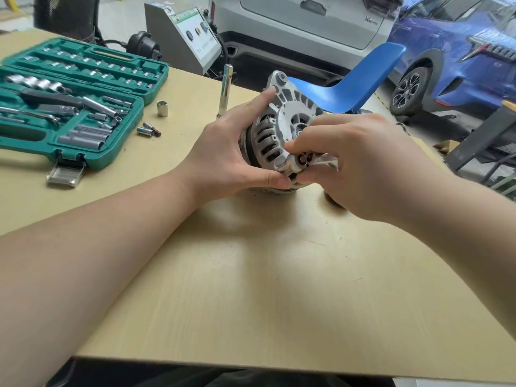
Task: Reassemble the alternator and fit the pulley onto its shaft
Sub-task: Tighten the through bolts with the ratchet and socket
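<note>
As seen from beside the bench, biggest thing first:

Table (pixel 251 275): pale wood top that carries everything below.

Socket case (pixel 92 160): green, lying open at the far left. The lid half holds rows of small sockets. The tray half holds larger sockets, extension bars and a dark-handled ratchet, some loose out of their slots.

Alternator (pixel 282 121): stands on edge near the middle of the table, its ribbed silver face turned toward the person. It looks a heavy, rigid casting that will not flex. The vent ribs and rim give a sure hold, so I would grip the rim and keep clear of the windings behind the slots.

Left hand (pixel 226 152): fingers over the top of the housing, thumb under the lower edge, clasping it steady.

Right hand (pixel 360 163): curled round a small shiny tool (pixel 296 163) at the lower ear of the housing. Which tool it is I cannot tell.

Pulley: I cannot spot it. The shaft end is behind the fingers.

Loose on the table: a chrome bar (pixel 225 90), one socket (pixel 162 108), two bits (pixel 148 129).
</note>
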{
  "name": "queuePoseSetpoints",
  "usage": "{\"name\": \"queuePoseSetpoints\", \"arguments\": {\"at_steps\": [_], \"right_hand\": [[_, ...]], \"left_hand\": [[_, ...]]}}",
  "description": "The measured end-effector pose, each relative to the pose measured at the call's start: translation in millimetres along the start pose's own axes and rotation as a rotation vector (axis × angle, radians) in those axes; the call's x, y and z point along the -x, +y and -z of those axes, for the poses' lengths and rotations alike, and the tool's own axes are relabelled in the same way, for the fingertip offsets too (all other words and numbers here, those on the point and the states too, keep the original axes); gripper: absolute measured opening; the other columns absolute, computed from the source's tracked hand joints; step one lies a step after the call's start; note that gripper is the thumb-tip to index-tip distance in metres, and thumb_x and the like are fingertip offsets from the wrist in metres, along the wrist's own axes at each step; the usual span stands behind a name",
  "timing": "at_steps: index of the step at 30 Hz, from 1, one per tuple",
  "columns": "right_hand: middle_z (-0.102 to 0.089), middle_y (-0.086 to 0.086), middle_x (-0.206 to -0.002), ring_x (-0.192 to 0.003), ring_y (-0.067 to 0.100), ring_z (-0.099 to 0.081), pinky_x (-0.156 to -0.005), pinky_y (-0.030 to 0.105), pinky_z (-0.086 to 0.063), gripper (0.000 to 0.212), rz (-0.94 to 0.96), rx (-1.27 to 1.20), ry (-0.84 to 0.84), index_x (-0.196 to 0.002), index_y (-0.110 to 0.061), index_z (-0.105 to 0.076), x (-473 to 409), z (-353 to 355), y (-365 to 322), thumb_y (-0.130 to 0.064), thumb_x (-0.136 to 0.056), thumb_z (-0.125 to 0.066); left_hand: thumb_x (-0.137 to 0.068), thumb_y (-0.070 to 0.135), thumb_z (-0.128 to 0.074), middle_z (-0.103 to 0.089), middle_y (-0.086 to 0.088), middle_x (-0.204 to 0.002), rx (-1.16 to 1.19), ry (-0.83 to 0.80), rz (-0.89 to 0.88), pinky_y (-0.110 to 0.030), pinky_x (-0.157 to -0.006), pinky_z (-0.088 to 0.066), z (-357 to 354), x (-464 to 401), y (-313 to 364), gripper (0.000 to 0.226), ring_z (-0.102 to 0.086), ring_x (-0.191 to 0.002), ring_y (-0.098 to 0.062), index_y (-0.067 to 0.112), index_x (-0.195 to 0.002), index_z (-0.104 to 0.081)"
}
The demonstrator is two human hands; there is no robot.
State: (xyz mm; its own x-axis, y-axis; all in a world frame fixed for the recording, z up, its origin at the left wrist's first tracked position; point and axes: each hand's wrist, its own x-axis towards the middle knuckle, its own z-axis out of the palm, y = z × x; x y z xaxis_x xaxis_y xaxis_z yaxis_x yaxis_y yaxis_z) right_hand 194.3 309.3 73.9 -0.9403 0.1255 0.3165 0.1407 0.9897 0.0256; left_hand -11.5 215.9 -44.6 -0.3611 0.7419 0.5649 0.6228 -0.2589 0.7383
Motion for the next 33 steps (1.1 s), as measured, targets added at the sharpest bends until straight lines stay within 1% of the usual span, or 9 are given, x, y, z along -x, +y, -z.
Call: {"name": "queuePoseSetpoints", "arguments": {"at_steps": [6, 11, 15, 19, 21, 23, 28, 31, 33], "right_hand": [[-0.07, 0.0, -0.075, -0.074, 0.028, -0.063, -0.071, 0.043, -0.055, 0.023, -0.13, -0.109, 0.05, -0.096, -0.016, -0.078, 6.0, -3.4, -1.7, -0.033, -0.083, -0.084], [-0.069, -0.007, -0.081, -0.078, 0.021, -0.063, -0.074, 0.037, -0.055, 0.025, -0.262, -0.118, 0.031, -0.1, -0.027, -0.078, 4.4, -2.0, -10.2, -0.045, -0.083, -0.081], [-0.067, -0.007, -0.082, -0.063, 0.016, -0.058, -0.059, 0.031, -0.05, 0.024, -0.34, -0.092, 0.007, -0.093, -0.025, -0.075, 1.3, -1.1, -13.2, -0.048, -0.085, -0.079], [-0.068, -0.008, -0.079, -0.071, 0.012, -0.062, -0.067, 0.034, -0.055, 0.037, -0.367, -0.117, -0.014, -0.091, -0.024, -0.076, 0.0, 0.1, -13.8, -0.059, -0.079, -0.073], [-0.067, -0.011, -0.071, -0.06, 0.006, -0.062, -0.056, 0.027, -0.051, 0.042, -0.357, -0.182, -0.031, -0.088, -0.027, -0.077, 0.7, 3.5, -13.8, -0.064, -0.07, -0.068], [-0.067, -0.008, -0.069, -0.059, 0.008, -0.061, -0.053, 0.027, -0.049, 0.034, -0.288, -0.185, -0.031, -0.088, -0.024, -0.075, 3.5, 4.7, -11.6, -0.056, -0.077, -0.072], [-0.059, 0.0, -0.087, -0.076, 0.035, -0.054, -0.062, 0.043, -0.049, 0.012, 0.109, 0.189, -0.097, -0.094, -0.014, -0.062, 4.7, 7.7, -4.7, -0.018, -0.092, -0.074], [-0.058, 0.002, -0.086, -0.076, 0.034, -0.056, -0.06, 0.044, -0.051, 0.011, 0.266, 0.29, -0.112, -0.093, -0.014, -0.063, -0.6, 12.8, -1.4, -0.005, -0.089, -0.069], [-0.06, -0.001, -0.092, -0.085, 0.031, -0.057, -0.073, 0.046, -0.052, 0.015, 0.329, 0.338, -0.137, -0.099, -0.017, -0.064, -7.3, 15.3, 1.6, -0.005, -0.091, -0.065]], "left_hand": [[-0.059, 0.055, -0.104, -0.054, 0.021, -0.151, -0.016, 0.037, -0.011, -0.038, -0.117, -0.051, -3.9, 1.8, 1.7, 0.126, -0.051, -0.142, 0.004, 0.038, -0.166, -0.038], [-0.06, 0.056, -0.103, -0.055, 0.022, -0.15, -0.014, 0.052, -0.02, -0.037, -0.117, -0.051, -5.0, 2.0, 3.3, 0.125, -0.052, -0.141, 0.004, 0.036, -0.165, -0.039], [-0.06, 0.058, -0.103, -0.056, 0.019, -0.151, -0.021, 0.06, -0.017, -0.038, -0.117, -0.051, -6.1, 2.3, 4.7, 0.125, -0.053, -0.141, 0.001, 0.038, -0.165, -0.039], [-0.06, 0.057, -0.103, -0.056, 0.019, -0.153, -0.029, 0.061, -0.013, -0.04, -0.117, -0.05, -5.7, 2.8, 4.5, 0.125, -0.052, -0.142, 0.002, 0.038, -0.165, -0.038], [-0.06, 0.059, -0.102, -0.055, 0.02, -0.153, -0.029, 0.055, -0.011, -0.041, -0.117, -0.05, -5.2, 3.5, 4.2, 0.125, -0.051, -0.143, 0.001, 0.039, -0.165, -0.037], [-0.061, 0.059, -0.101, -0.054, 0.02, -0.153, -0.025, 0.043, -0.015, -0.042, -0.118, -0.05, -4.6, 3.7, 3.6, 0.124, -0.051, -0.144, 0.001, 0.039, -0.166, -0.037], [-0.064, 0.054, -0.101, -0.053, 0.021, -0.155, -0.009, 0.023, -0.011, -0.043, -0.12, -0.048, -5.5, 2.4, 2.7, 0.123, -0.05, -0.146, -0.002, 0.039, -0.166, -0.035], [-0.064, 0.059, -0.098, -0.052, 0.026, -0.155, -0.021, 0.023, -0.008, -0.042, -0.121, -0.047, -5.6, 1.0, 3.4, 0.123, -0.049, -0.146, 0.001, 0.039, -0.167, -0.034], [-0.064, 0.061, -0.098, -0.05, 0.03, -0.153, -0.026, 0.019, -0.011, -0.041, -0.121, -0.047, -5.5, 0.8, 3.1, 0.123, -0.048, -0.146, 0.002, 0.041, -0.167, -0.033]]}}
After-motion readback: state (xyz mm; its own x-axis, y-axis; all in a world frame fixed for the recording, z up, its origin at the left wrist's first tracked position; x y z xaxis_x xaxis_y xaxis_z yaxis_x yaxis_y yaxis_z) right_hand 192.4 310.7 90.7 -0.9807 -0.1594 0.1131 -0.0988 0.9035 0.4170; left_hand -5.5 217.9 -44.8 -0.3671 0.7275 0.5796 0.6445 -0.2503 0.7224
